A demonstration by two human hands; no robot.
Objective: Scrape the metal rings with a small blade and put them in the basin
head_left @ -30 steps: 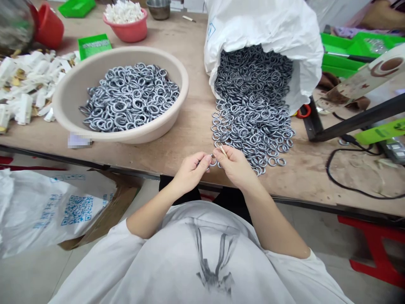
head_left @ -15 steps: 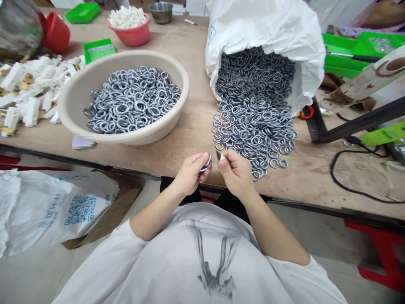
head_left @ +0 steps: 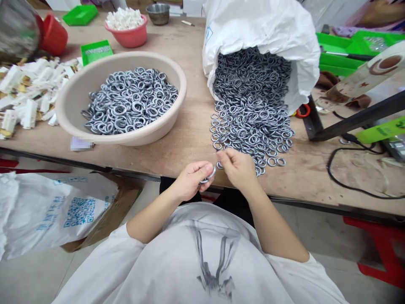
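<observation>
At the table's front edge, my left hand [head_left: 191, 180] is closed around a few grey rings [head_left: 212, 174], gripped between thumb and fingers. Just to its right, my right hand [head_left: 239, 169] has its fingers pressed together; what they hold is hidden. It hovers by the near edge of a loose pile of grey rings [head_left: 253, 126], where a single ring [head_left: 219, 165] shows below its fingertips. The pile spills from the mouth of a white sack [head_left: 262, 27] lying on its side. On the left stands a beige basin [head_left: 180, 84] holding many similar rings [head_left: 131, 103].
White plastic parts [head_left: 30, 112] lie heaped at the far left. Behind the basin are a green tray [head_left: 96, 51], a pink bowl [head_left: 128, 39] and a metal bowl [head_left: 158, 14]. On the right are a black metal bar [head_left: 357, 120], a cable [head_left: 330, 166] and green trays [head_left: 338, 63].
My left hand has moved slightly down with its rings. My right hand has turned, so the small dark and white object seen at its fingertips before is hidden now.
</observation>
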